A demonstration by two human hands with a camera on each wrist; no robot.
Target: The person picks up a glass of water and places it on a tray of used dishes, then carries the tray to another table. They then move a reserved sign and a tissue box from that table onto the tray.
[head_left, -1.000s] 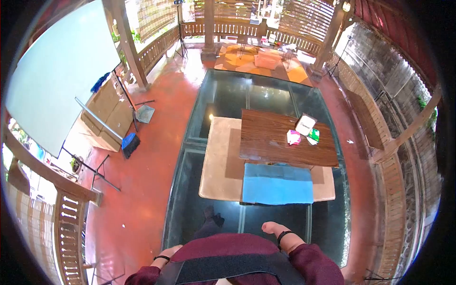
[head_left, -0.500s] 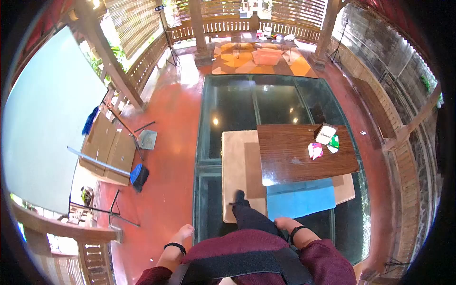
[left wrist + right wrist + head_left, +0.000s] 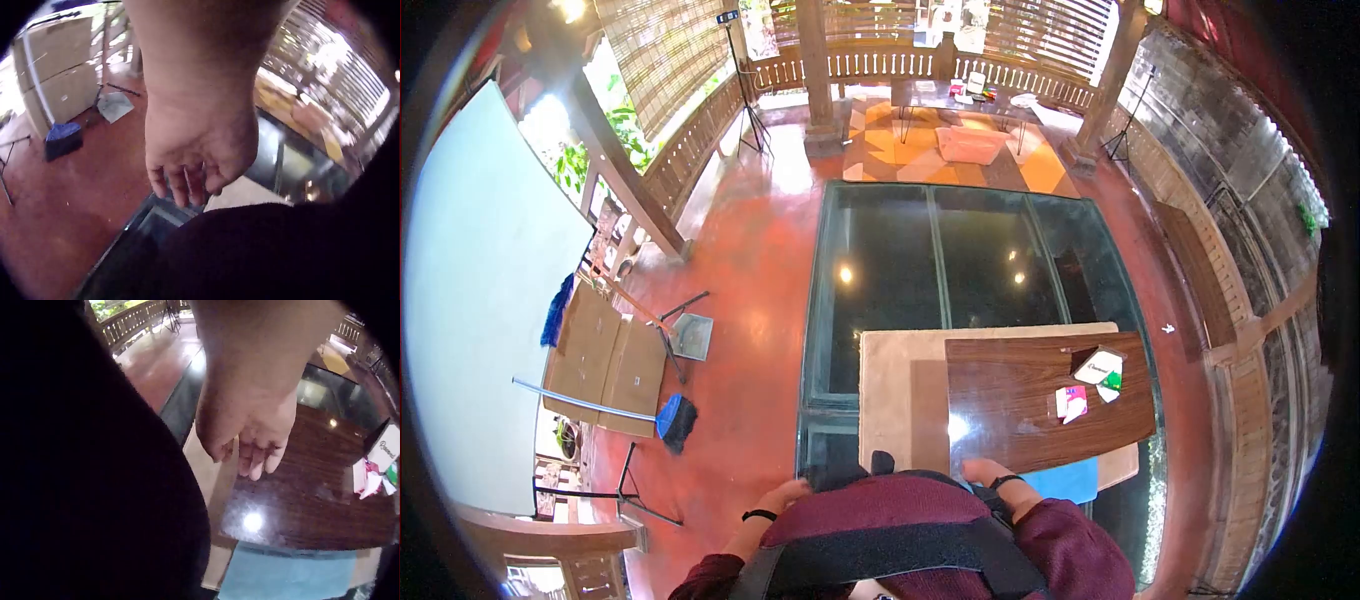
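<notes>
My left hand (image 3: 785,494) hangs at my left side in the head view; its fingers, loosely bent and holding nothing, show in the left wrist view (image 3: 203,147). My right hand (image 3: 985,470) is in front of my right side, near the left edge of the low wooden table (image 3: 1040,440). In the right wrist view the right hand (image 3: 250,431) hangs with loosely curled fingers and nothing in them, the table top (image 3: 312,506) behind it. A white box (image 3: 1098,366), a pink-and-white packet (image 3: 1072,403) and a green packet (image 3: 1110,385) are on the table.
A beige mat (image 3: 900,400) and blue cushion (image 3: 1068,482) lie by the table on glass floor panels (image 3: 885,270). To the left are a blue broom (image 3: 668,415), dustpan (image 3: 692,336), cardboard boxes (image 3: 605,355) and a white screen (image 3: 490,300). An orange rug (image 3: 880,150) lies ahead.
The person has moved forward, so the table and mat stand closer to the body. The blue cushion is now mostly hidden behind table and arm. Both hands remain empty.
</notes>
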